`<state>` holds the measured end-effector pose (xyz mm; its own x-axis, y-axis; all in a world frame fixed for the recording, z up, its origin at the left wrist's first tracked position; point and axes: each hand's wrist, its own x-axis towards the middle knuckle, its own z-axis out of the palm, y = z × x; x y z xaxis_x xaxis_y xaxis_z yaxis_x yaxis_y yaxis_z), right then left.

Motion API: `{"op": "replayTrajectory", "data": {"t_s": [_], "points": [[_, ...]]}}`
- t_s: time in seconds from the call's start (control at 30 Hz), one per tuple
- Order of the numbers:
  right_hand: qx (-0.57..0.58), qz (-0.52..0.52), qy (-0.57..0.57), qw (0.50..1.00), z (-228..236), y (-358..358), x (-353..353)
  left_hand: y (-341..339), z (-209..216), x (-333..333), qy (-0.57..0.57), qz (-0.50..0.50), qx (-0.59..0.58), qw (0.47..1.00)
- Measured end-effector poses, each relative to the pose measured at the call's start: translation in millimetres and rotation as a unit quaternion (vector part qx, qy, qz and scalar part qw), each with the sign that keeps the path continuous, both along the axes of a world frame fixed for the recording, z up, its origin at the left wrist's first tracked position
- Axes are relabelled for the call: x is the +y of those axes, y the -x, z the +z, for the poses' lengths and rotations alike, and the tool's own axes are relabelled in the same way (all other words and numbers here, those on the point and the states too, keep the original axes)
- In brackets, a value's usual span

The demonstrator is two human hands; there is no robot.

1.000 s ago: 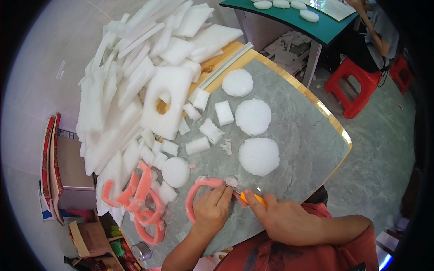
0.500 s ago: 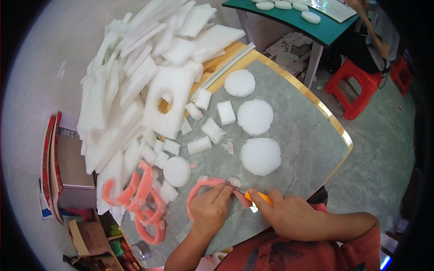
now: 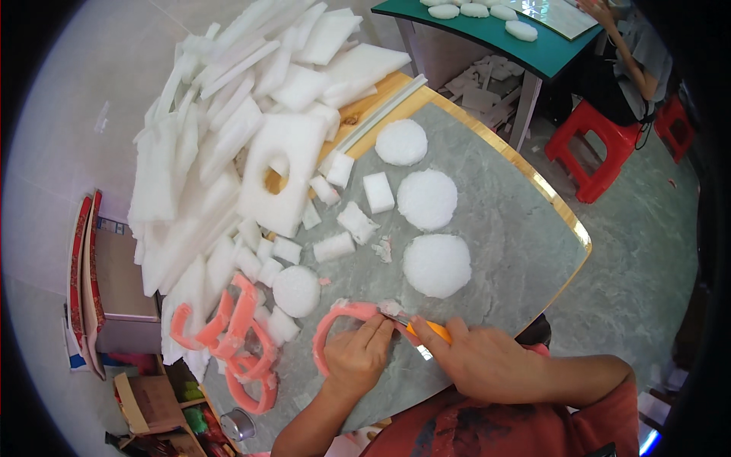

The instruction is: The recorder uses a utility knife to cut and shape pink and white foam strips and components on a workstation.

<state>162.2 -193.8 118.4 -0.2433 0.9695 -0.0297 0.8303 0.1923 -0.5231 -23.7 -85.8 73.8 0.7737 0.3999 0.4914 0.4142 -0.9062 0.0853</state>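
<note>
At the near side of the table, my left hand (image 3: 355, 358) presses its closed fingers on a curved pink foam strip (image 3: 326, 332) that lies as an open loop. My right hand (image 3: 495, 367) is wrapped round an orange-handled utility knife (image 3: 432, 331). Its blade meets the pink strip just beside my left fingertips, where a small pale scrap (image 3: 391, 307) sits. Part of the strip is hidden behind my hands. Beyond them lie white foam discs, among them a large one (image 3: 437, 265), and several small white foam blocks (image 3: 334, 247).
White foam sheets (image 3: 282, 171) are heaped at the left. Pink foam pieces (image 3: 242, 324) lie by a round metal tin (image 3: 237, 424) at the near left. A person sits on a red stool (image 3: 594, 148) beside a green table (image 3: 480, 34) at the far right.
The knife's orange handle has tilted slightly, and its blade still touches the pink strip. My left fingers have shifted a little toward the blade.
</note>
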Motion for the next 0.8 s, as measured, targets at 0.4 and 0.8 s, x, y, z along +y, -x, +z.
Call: {"op": "replayTrajectory", "data": {"t_s": [0.4,0.8], "points": [[0.128,-0.005,0.127,0.984,-12,-22,11,-2,3,6,0.031,0.021,-0.031,0.999],[-0.059,-0.342,-0.086,0.934,-11,-89,22,9,14,15,0.130,0.015,-0.085,0.988]]}}
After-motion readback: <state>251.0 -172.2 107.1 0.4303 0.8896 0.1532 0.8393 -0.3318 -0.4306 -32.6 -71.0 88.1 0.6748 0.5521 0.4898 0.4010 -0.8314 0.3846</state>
